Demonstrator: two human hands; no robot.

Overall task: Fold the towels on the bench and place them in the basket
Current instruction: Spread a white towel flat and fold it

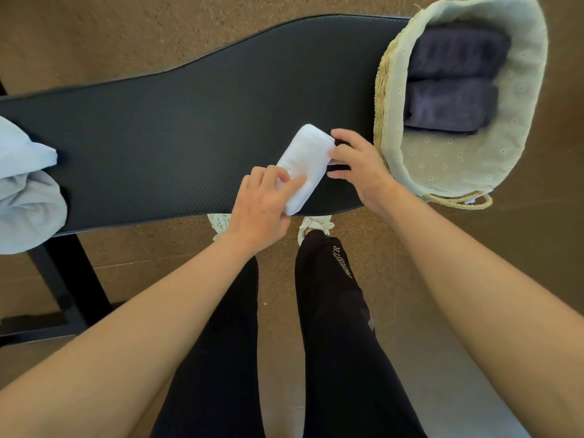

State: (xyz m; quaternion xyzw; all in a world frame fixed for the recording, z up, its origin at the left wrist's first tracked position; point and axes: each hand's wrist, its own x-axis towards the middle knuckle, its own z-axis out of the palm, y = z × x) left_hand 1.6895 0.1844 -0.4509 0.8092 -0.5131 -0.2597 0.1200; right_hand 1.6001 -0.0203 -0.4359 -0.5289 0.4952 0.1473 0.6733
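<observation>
Head cam: two dark towels (455,77) already stowed in the basket (387,90), white towel (305,167) pinched by left hand (262,207) and right hand (358,167), blue pile (25,191) left unfolded.

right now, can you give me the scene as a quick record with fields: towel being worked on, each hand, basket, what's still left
white towel: folded, lying on the black bench next to the basket
left hand: grips the towel's near end
right hand: fingertips pinch the towel's right edge
basket: at the bench's right end, lined with cloth
dark towels: two, folded, side by side in the basket
light blue towels: unfolded heap at the bench's left end
</observation>
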